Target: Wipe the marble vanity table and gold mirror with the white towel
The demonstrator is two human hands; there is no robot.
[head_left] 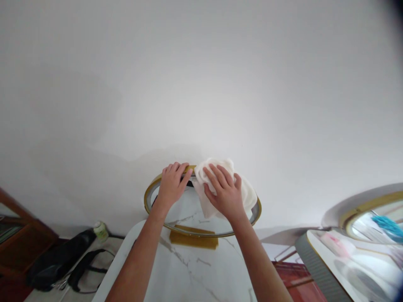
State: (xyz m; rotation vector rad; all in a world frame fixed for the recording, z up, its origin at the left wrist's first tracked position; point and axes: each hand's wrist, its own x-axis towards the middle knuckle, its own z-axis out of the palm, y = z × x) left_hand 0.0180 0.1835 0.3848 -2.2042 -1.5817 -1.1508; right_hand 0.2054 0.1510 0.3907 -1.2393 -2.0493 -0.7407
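Observation:
A round mirror point(151, 197) with a gold rim stands on a gold base on a white marble tabletop point(189, 272), against a white wall. My left hand point(171, 184) grips the top of the mirror's rim, fingers curled over it. My right hand point(223, 191) lies flat with fingers spread on a white cloth point(247, 191), pressing it against the mirror's glass at the upper right.
A black bag point(59, 258) and a small green-topped bottle point(100, 230) lie on the floor at the left, beside a brown wooden frame point(22, 235). At the right, a second gold-rimmed round table or mirror point(355, 209) shows blurred coloured items.

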